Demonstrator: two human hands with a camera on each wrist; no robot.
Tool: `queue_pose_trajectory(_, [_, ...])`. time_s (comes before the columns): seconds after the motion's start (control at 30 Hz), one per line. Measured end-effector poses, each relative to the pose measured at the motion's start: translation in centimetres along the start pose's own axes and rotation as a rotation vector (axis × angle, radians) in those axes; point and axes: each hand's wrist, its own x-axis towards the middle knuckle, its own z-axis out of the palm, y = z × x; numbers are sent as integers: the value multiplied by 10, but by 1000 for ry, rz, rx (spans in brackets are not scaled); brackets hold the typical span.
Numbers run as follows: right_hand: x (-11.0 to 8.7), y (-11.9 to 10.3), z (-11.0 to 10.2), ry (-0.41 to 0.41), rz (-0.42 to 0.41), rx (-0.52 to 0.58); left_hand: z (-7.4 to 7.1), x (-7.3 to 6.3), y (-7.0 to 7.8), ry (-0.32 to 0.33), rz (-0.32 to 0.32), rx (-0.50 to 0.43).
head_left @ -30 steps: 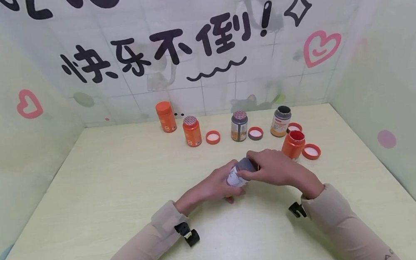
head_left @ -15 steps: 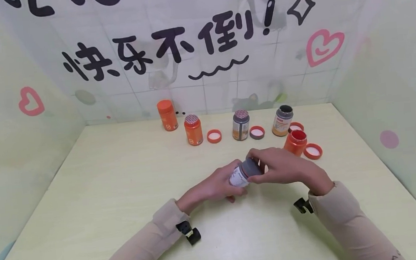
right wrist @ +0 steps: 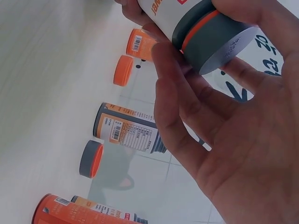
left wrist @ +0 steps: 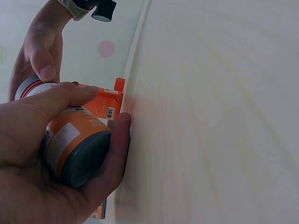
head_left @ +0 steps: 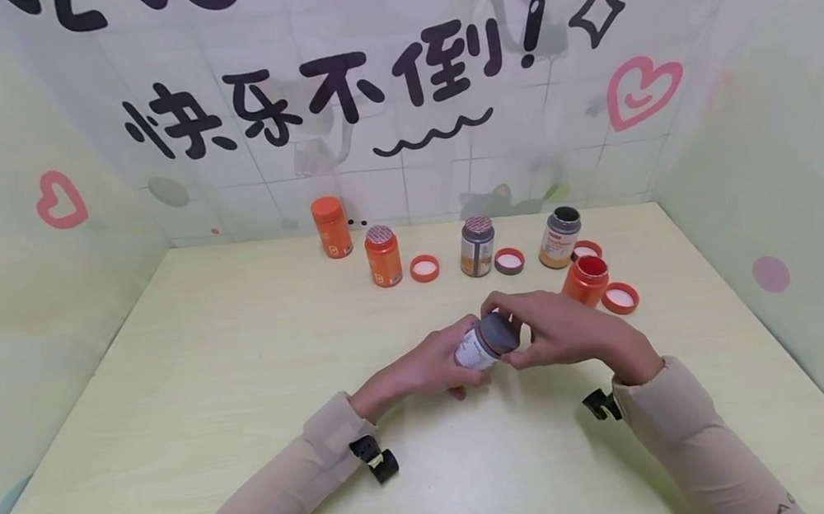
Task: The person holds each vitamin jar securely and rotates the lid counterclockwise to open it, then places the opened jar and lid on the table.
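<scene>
My left hand [head_left: 437,362] grips a supplement bottle [head_left: 472,352] with a white and orange label, tilted so its top points right. In the left wrist view the thumb lies over the bottle's side and the fingers wrap below its dark base [left wrist: 86,161]. Around the grey bottle cap [head_left: 499,332] curl the thumb and fingers of my right hand [head_left: 556,326]. A thin orange ring [right wrist: 200,30] shows at the cap's lower edge in the right wrist view, where the flat cap top faces the palm.
At the back stand a capped orange bottle [head_left: 332,230], a foil-sealed orange bottle [head_left: 383,261] and a foil-sealed grey one [head_left: 477,251]. An uncapped grey bottle [head_left: 558,241] and an uncapped orange bottle [head_left: 584,283] stand right. Loose caps [head_left: 424,269] lie upturned beside them.
My right fingers have shifted round the cap, and more of its grey top shows now. The left hand keeps its grip on the bottle. The head view has moved slightly.
</scene>
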Motion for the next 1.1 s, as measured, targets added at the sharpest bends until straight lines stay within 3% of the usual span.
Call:
queue_pose_trajectory(0.37, [0, -1, 1, 23, -21, -54, 0, 1, 2, -15, -6, 12])
queue_pose_trajectory(0.6, [0, -2, 1, 3, -5, -26, 0, -1, 3, -5, -21, 2])
queue_pose_trajectory(0.83, [0, -4, -1, -5, 103, 44, 0, -1, 2, 11, -28, -1])
queue_pose_trajectory(1.1, [5, -8, 5, 14, 258, -24, 0, 1, 0, 1, -8, 13])
